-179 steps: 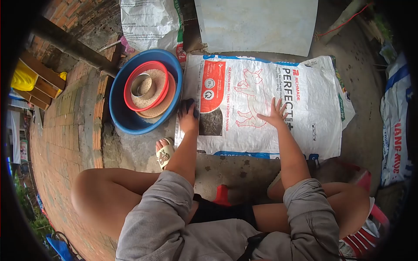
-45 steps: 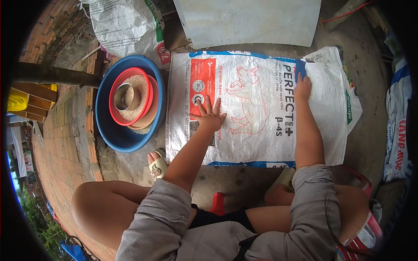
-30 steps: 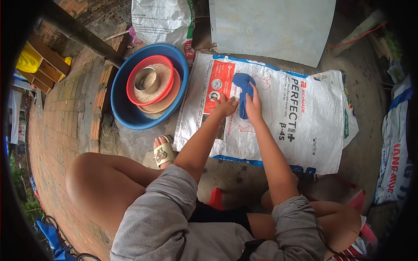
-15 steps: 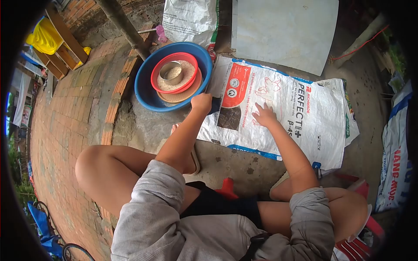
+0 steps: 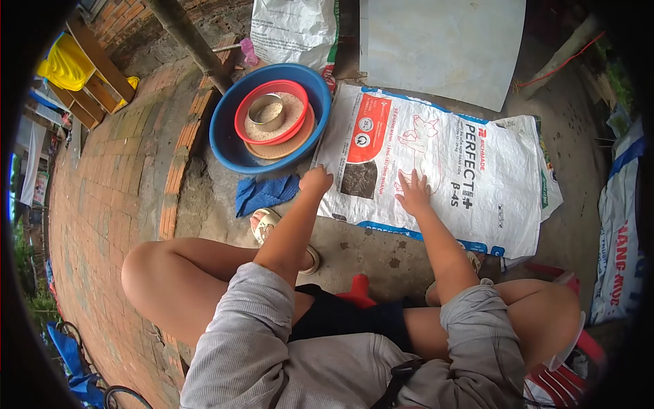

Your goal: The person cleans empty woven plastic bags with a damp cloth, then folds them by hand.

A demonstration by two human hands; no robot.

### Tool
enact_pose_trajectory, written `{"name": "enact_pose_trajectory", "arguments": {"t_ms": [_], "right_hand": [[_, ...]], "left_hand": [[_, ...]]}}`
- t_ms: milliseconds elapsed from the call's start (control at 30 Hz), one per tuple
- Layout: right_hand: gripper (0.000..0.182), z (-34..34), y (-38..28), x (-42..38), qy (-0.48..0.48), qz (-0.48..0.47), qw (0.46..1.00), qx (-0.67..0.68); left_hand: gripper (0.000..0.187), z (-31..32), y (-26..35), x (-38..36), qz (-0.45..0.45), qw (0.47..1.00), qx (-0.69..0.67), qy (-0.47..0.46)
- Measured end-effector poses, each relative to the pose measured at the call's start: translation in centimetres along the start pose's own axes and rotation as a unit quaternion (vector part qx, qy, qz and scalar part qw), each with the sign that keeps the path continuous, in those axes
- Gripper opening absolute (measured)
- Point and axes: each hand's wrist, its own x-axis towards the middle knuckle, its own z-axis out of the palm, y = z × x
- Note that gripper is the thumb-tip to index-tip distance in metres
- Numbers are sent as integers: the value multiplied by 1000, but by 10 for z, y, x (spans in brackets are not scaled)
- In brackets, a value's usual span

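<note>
My left hand (image 5: pixel 316 180) is closed at the left edge of a white printed feed sack (image 5: pixel 502 177) that lies flat on the ground. What its fingers grip is hidden. A crumpled blue cloth (image 5: pixel 266 195) lies on the concrete just left of this hand, reaching up to it. My right hand (image 5: pixel 414 193) rests open, fingers spread, on the printed face of the sack. Beyond the left hand stands a big blue basin (image 5: pixel 223 140). A red basin (image 5: pixel 240 123) sits inside it above a tan round tray (image 5: pixel 272 151), with pale grain and a metal cup (image 5: pixel 267 121) in it.
A grey board (image 5: pixel 443 51) lies behind the sack, beside an upright white sack (image 5: pixel 293 34). Another printed sack (image 5: pixel 618 232) stands at the right. Wooden poles (image 5: pixel 191 44) rise near the basin. Brick paving (image 5: pixel 109 204) covers the left side.
The blue cloth was by my left hand over the sack's edge; now it lies on the ground to the left. My left hand is slightly lower, and the right has shifted slightly down.
</note>
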Motion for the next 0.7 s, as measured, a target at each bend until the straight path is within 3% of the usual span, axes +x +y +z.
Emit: {"name": "enact_pose_trajectory", "arguments": {"t_ms": [67,200,267,300,367,400,467,500,533,633,667,700], "right_hand": [[76,2,0,2,4,6,1000,-14],[78,8,1,1,-12,16,1000,6],[79,15,4,-2,48,-14,999,18],[77,18,5,-2,69,-14,997,21],[74,18,7,-4,85,-12,996,36],[72,17,7,-5,104,-10,993,48],[65,2,7,-9,101,-4,992,74],[59,-4,9,-9,99,0,990,97],[59,-5,12,-6,98,3,990,97],[42,19,50,28,89,2,959,269],[42,16,53,34,89,5,959,270],[45,10,53,37,84,62,866,490]], "left_hand": [[56,33,0,7,-2,979,-14,204],[60,51,-9,19,-28,960,-15,279],[60,37,-7,31,-77,967,-192,151],[61,33,-1,42,-23,973,-184,137],[59,25,19,68,123,974,-189,2],[66,-10,54,40,135,964,-217,-73],[82,-12,91,29,226,961,-153,-39],[80,-22,112,2,256,963,-86,-19],[83,-16,126,-13,275,958,-81,-29],[95,35,151,-37,321,940,-81,-80],[89,66,152,-32,336,929,-124,-90],[91,81,162,-37,280,941,-152,-115]]}}
